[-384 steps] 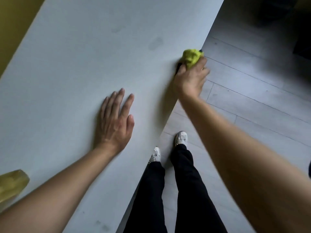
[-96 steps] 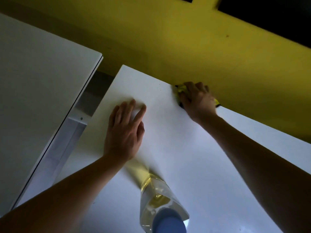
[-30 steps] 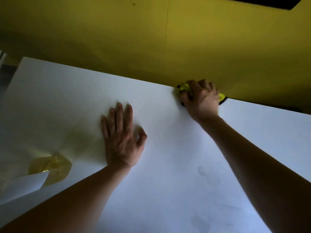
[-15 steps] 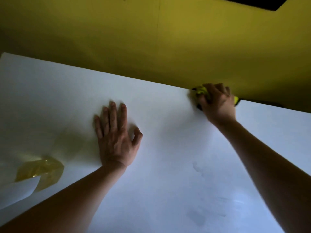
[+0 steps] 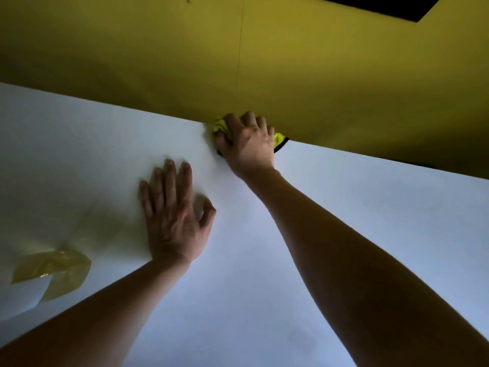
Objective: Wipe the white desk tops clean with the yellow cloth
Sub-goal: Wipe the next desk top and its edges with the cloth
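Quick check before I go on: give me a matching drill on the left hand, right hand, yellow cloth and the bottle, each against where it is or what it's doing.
Things:
1. left hand
2. right hand
3. yellow cloth
4. bottle

States:
A. bunched at the desk's far edge, against the yellow wall
B. lying at the left of the desk
C. flat on the desk, fingers straight
D. curled round the cloth

Pairs: 1-C, 2-D, 3-A, 4-B

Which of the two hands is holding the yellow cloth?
The right hand, at the desk's far edge by the yellow wall, grips the yellow cloth. The left hand lies flat, holding nothing.
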The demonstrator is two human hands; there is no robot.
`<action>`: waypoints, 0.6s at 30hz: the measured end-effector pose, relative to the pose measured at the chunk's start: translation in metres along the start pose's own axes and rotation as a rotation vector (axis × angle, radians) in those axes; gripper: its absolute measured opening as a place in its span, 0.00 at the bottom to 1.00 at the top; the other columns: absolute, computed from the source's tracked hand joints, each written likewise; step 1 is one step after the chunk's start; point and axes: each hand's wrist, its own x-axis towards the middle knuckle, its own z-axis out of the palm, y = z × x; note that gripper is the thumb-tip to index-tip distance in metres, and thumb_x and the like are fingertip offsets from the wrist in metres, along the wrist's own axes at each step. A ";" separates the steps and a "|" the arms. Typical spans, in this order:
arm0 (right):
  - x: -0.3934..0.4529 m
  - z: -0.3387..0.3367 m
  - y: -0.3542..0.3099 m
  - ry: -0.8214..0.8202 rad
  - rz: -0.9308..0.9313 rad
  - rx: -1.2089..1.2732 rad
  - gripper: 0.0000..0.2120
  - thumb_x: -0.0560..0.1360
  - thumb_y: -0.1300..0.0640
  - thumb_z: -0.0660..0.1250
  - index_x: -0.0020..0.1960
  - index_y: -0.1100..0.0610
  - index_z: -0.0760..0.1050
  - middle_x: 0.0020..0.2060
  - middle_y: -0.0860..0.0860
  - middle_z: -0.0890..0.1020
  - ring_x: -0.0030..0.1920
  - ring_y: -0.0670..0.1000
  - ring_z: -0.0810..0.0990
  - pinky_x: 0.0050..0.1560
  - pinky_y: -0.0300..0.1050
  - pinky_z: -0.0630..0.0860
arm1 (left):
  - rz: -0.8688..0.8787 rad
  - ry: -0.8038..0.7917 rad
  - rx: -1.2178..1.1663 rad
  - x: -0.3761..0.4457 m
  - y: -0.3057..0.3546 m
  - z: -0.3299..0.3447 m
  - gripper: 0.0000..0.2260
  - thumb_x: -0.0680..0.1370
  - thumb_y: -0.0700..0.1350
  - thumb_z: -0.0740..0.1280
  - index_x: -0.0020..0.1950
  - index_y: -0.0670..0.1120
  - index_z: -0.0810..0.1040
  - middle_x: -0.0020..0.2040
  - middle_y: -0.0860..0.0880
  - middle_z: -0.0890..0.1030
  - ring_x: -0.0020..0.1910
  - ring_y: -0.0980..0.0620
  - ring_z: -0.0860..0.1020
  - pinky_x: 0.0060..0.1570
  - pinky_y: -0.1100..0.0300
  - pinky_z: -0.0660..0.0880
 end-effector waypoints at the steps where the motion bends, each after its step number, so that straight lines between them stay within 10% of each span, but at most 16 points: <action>1: -0.004 -0.004 0.012 0.002 -0.008 0.001 0.19 0.75 0.40 0.61 0.59 0.49 0.77 0.52 0.56 0.78 0.54 0.61 0.75 0.50 0.53 0.67 | -0.001 0.000 0.002 0.001 0.000 -0.001 0.35 0.79 0.58 0.57 0.85 0.47 0.56 0.84 0.41 0.57 0.82 0.37 0.58 0.80 0.37 0.50; 10: -0.056 -0.066 0.208 0.028 0.192 -0.156 0.18 0.80 0.47 0.59 0.63 0.56 0.75 0.55 0.63 0.77 0.56 0.65 0.73 0.53 0.57 0.69 | 0.010 0.021 0.001 0.000 0.005 -0.005 0.33 0.80 0.55 0.57 0.84 0.46 0.58 0.83 0.41 0.59 0.80 0.36 0.60 0.80 0.37 0.50; 18: -0.034 -0.042 0.126 -0.027 0.035 -0.115 0.19 0.79 0.43 0.56 0.61 0.53 0.74 0.56 0.58 0.77 0.57 0.62 0.74 0.54 0.55 0.67 | 0.225 0.056 0.003 -0.007 0.028 -0.011 0.21 0.85 0.45 0.57 0.77 0.45 0.72 0.78 0.40 0.70 0.75 0.34 0.70 0.76 0.36 0.60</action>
